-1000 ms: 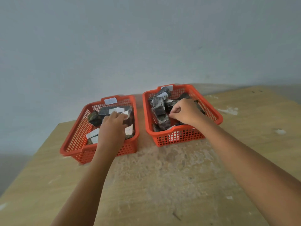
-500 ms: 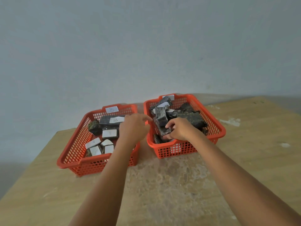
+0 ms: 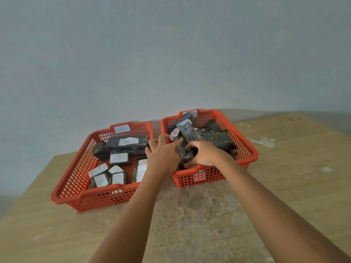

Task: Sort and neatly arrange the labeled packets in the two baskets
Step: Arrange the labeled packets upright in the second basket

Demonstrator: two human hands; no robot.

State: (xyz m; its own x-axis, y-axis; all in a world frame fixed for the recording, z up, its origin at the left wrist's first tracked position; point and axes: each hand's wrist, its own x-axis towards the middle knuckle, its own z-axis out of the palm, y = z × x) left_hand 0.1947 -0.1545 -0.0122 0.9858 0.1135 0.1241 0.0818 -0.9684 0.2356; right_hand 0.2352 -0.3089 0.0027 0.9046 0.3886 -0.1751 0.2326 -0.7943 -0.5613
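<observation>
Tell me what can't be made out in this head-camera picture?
- Right basket tag: hidden behind a packet.
- Packet in the right hand: label unseen.
- Left basket near packets: lettering blurred.
- Left hand covers that basket's right corner.

A worn wooden table (image 3: 209,215) is seen low in the frame; two red baskets (image 3: 76,179) (image 3: 245,149) are set side by side on it.

Orange-red mesh baskets (image 3: 76,179) hold dark, seemingly mottled packets (image 3: 126,142) with white labels (image 3: 119,158).
</observation>
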